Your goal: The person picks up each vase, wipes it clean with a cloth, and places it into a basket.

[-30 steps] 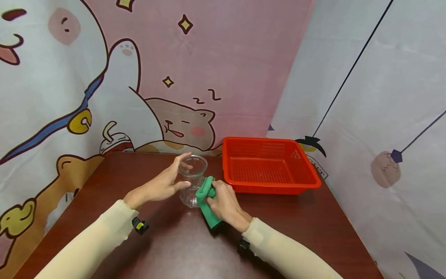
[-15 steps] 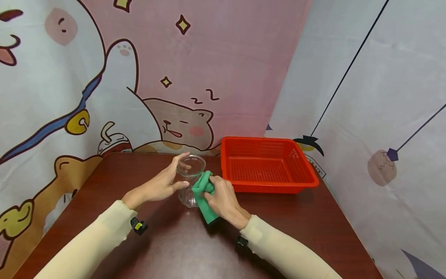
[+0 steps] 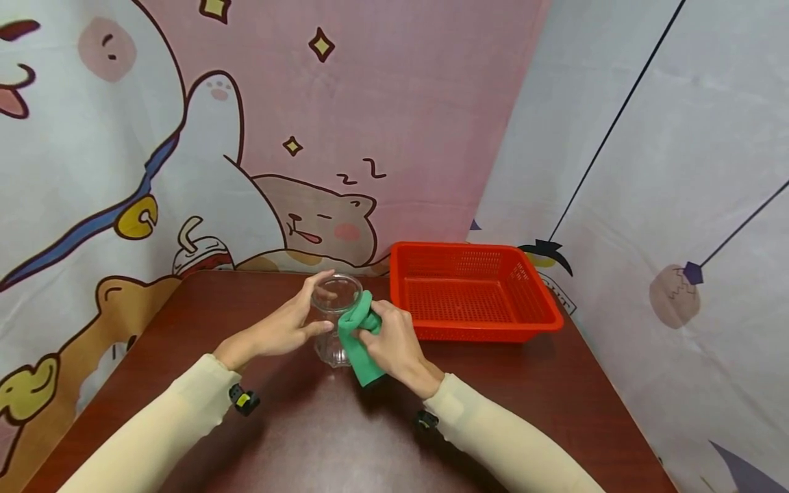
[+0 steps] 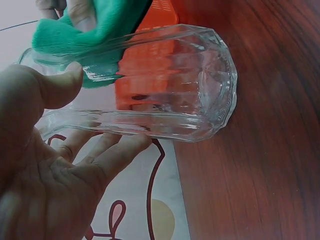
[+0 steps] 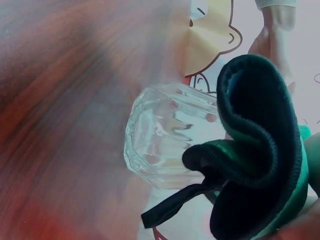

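Observation:
A clear glass jar [image 3: 328, 349] with a wide rim and faceted sides stands upright on the table. My left hand [image 3: 280, 332] holds it from the left, the thumb on the near side and the fingers round the back, as the left wrist view shows through the glass [image 4: 190, 85]. In my right hand [image 3: 401, 346] is a bunched green cloth [image 3: 359, 352], pinched and pressed to the jar's right side just below the rim. The cloth's dark-edged folds [image 5: 255, 150] hang down in the right wrist view and hide part of the jar.
A red plastic basket [image 3: 474, 332] with perforated walls sits at the back right of the dark brown table [image 3: 296, 438], close to my right hand. Cartoon-printed curtains [image 3: 419, 123] rise behind and beside the table.
My right hand has slid the green cloth up along the jar's side towards the rim. The left hand and the jar stay in place; the view has shifted slightly.

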The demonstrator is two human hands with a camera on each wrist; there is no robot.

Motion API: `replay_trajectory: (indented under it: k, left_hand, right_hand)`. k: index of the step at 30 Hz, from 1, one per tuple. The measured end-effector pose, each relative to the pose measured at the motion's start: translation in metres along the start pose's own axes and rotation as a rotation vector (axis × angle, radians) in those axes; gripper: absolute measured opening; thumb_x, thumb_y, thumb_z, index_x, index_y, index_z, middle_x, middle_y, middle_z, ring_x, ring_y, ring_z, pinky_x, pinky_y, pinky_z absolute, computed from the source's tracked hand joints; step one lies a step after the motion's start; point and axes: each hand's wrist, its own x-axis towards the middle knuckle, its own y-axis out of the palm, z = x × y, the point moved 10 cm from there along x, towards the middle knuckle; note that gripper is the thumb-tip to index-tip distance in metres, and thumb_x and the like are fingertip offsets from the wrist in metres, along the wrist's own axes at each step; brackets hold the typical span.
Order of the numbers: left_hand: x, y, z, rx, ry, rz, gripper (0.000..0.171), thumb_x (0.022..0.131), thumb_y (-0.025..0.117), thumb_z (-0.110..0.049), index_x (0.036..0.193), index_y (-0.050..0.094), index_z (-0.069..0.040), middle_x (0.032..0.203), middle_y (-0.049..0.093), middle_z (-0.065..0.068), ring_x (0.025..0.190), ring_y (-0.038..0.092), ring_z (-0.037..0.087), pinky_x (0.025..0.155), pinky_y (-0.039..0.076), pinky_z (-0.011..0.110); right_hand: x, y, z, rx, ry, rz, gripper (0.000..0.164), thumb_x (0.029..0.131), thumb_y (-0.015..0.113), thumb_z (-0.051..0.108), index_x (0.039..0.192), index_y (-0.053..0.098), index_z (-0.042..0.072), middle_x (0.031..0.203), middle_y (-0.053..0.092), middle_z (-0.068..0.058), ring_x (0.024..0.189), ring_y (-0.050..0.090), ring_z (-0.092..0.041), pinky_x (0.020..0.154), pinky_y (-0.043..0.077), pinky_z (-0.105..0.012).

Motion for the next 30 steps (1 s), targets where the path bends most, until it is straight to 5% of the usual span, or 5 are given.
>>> replay_trajectory:
  k: [12,30]
  left_hand:
    - [0.001,0.0,-0.004,0.001,-0.005,-0.014,0.096,0.104,0.07,-0.013,0.17,0.003,-0.035,0.153,0.054,0.015,0.141,0.055,0.035,0.114,0.044,0.065]
    - [-0.003,0.001,-0.002,-0.003,-0.027,-0.026,0.097,0.103,0.072,-0.013,0.17,0.005,-0.037,0.152,0.055,0.014,0.142,0.055,0.033,0.11,0.049,0.064]
  right_hand:
    - [0.006,-0.03,0.005,0.106,-0.065,-0.083,0.036,0.089,0.088,0.019,0.122,0.076,0.011,0.103,0.078,-0.003,0.082,0.073,-0.012,0.07,0.062,-0.027]
    - [0.002,-0.036,0.009,0.051,-0.092,-0.058,0.046,0.091,0.087,0.02,0.133,0.073,0.006,0.112,0.079,-0.008,0.087,0.074,-0.016,0.075,0.063,-0.031]
